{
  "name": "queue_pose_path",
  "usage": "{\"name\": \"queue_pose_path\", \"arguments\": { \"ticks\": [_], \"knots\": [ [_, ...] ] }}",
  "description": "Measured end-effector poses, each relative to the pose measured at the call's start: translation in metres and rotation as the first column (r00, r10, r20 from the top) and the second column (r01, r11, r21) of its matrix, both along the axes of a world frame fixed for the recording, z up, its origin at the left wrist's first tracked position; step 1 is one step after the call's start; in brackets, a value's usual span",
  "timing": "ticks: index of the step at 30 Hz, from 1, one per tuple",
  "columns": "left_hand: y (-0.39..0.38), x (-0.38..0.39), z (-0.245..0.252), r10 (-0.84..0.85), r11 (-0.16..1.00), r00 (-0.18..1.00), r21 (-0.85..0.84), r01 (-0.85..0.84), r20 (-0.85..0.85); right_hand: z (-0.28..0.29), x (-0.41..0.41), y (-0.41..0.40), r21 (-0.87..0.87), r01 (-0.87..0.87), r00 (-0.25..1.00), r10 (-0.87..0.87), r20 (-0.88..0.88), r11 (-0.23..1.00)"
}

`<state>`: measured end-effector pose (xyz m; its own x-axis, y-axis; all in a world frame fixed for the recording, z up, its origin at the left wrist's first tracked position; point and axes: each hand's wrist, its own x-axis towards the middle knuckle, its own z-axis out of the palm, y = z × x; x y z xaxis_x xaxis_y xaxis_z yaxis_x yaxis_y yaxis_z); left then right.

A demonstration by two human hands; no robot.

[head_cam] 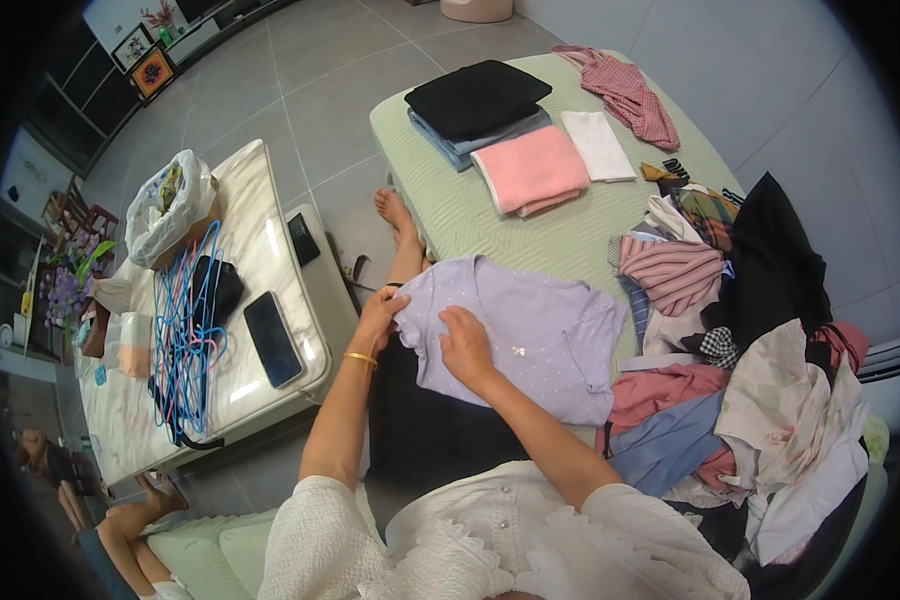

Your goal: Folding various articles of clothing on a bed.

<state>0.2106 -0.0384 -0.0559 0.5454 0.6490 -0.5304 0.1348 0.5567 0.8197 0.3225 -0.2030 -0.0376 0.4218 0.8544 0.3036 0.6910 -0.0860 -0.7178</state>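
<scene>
A lavender top with small white dots and a little bow (521,322) lies spread over my lap and the edge of the green quilted seat. My left hand (381,316) pinches its left edge between thumb and fingers. My right hand (465,346) rests over the top's fabric, fingers curled; whether it grips any cloth is hard to tell. Beyond the top stand a folded black garment (480,97) on folded blue denim (442,142), a folded pink towel (532,169) and a folded white cloth (598,146).
A heap of mixed clothes (675,277) lies on the right. The marble-topped table (255,195) on the left holds a phone (273,339), blue and pink hangers (187,352) and a bag-lined box (171,210). A checked red cloth (630,97) lies at the seat's far side. Another person's legs (131,536) show at lower left.
</scene>
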Motion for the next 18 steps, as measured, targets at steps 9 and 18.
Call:
{"name": "queue_pose_path", "arguments": {
  "ticks": [9, 18],
  "knots": [
    [-0.013, 0.016, 0.022, -0.05, 0.947, 0.999, 0.318, 0.045, 0.007, -0.001, -0.008, -0.008, -0.049, -0.019, 0.993, 0.025, 0.111, 0.999],
    [-0.1, 0.067, 0.06, -0.156, 0.037, 0.805, 0.811, 0.585, -0.573, 0.005, 0.035, -0.05, 0.054, 0.189, 0.925, -0.16, -0.344, 0.98]
  ]
}}
